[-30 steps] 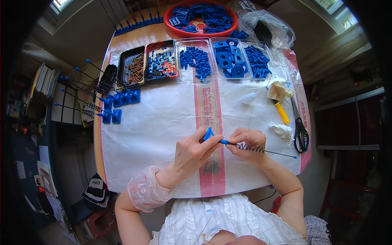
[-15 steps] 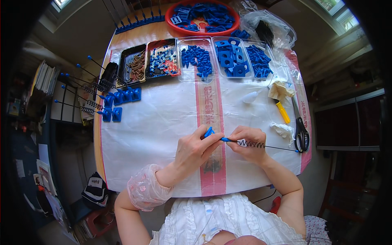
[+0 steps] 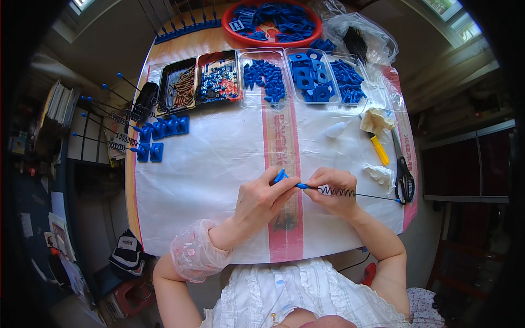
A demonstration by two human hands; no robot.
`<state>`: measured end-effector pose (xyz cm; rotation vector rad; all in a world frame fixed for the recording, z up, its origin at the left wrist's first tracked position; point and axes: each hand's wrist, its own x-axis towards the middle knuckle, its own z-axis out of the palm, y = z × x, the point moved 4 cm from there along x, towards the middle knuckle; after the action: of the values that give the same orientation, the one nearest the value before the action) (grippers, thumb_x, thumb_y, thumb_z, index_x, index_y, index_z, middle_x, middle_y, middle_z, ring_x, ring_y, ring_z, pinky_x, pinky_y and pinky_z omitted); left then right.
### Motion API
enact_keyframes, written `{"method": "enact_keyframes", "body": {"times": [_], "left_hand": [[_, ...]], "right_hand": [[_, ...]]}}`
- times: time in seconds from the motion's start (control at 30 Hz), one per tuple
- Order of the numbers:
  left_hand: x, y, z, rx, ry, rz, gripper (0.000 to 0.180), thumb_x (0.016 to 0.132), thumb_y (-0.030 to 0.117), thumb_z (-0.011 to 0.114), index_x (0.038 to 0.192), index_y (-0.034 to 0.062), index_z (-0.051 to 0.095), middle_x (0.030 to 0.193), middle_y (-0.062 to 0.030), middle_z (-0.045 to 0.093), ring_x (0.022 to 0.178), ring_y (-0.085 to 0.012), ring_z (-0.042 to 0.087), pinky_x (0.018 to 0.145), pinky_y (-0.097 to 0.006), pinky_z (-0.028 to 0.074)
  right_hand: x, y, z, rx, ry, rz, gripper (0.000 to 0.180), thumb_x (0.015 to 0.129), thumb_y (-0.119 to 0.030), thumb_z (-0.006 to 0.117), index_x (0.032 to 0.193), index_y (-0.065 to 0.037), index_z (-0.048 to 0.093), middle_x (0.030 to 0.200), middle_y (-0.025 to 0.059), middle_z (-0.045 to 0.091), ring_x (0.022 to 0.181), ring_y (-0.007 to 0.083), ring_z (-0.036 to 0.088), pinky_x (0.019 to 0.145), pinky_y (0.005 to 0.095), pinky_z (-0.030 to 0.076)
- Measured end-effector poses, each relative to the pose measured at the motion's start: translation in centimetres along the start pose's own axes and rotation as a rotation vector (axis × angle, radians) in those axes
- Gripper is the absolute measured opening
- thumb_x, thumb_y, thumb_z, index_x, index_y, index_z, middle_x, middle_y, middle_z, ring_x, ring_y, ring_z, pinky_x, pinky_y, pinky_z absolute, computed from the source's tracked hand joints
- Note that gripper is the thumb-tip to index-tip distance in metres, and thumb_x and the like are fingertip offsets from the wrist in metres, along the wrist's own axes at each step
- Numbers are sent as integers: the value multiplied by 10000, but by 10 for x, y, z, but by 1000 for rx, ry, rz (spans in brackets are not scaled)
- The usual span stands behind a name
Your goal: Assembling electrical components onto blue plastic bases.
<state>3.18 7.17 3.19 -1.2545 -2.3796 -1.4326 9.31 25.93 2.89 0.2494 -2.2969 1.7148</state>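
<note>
Over the middle of the table, my left hand (image 3: 261, 198) pinches a blue plastic base piece (image 3: 280, 176), mostly covered by the fingers. My right hand (image 3: 332, 192) is closed on a thin black rod with a spring coil (image 3: 343, 192), close to the blue cone-shaped tip (image 3: 302, 186) that lies between both hands. The rod runs out to the right and ends in a small blue knob (image 3: 399, 201) near the scissors. How the tip joins the base piece is hidden by my left fingers.
Trays of screws (image 3: 182, 87), nuts (image 3: 217, 79), blue cones (image 3: 265, 79) and blue square plates (image 3: 311, 79) line the back. Behind stands a red basin (image 3: 229, 34). Finished-looking spring rods on blue bases (image 3: 175, 126) sit left. Scissors (image 3: 404, 180) and a yellow-handled screwdriver (image 3: 379, 150) lie right.
</note>
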Motion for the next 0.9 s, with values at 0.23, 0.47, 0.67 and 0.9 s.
{"method": "enact_keyframes", "body": {"times": [0.23,0.47,0.67,0.9], "left_hand": [[0,-2,2,-40,-3,-24,196,876,157,759,1070,145,731,826,-75,561,619,-258,608,526,-377,485],[-2,-5,4,-39,-22,-35,156,915,196,723,1069,175,714,873,-68,586,640,-268,636,527,-377,503],[-3,-7,6,-48,-26,-34,157,924,204,717,1078,178,707,865,-66,576,630,-266,629,524,-378,500],[-4,-8,7,-53,-42,-44,153,934,220,710,1080,177,705,845,-67,556,608,-266,616,515,-380,492]], "right_hand": [[0,3,0,6,3,33,161,763,76,798,900,9,747,832,107,734,738,146,694,654,257,531],[0,2,0,8,-11,66,148,771,65,799,896,9,744,826,104,732,734,145,688,650,260,524],[1,3,0,-1,-15,49,140,776,57,799,895,7,743,824,104,730,733,143,684,650,262,522],[0,5,0,12,-14,60,133,778,61,791,890,9,741,826,104,729,733,140,681,650,263,520]]}}
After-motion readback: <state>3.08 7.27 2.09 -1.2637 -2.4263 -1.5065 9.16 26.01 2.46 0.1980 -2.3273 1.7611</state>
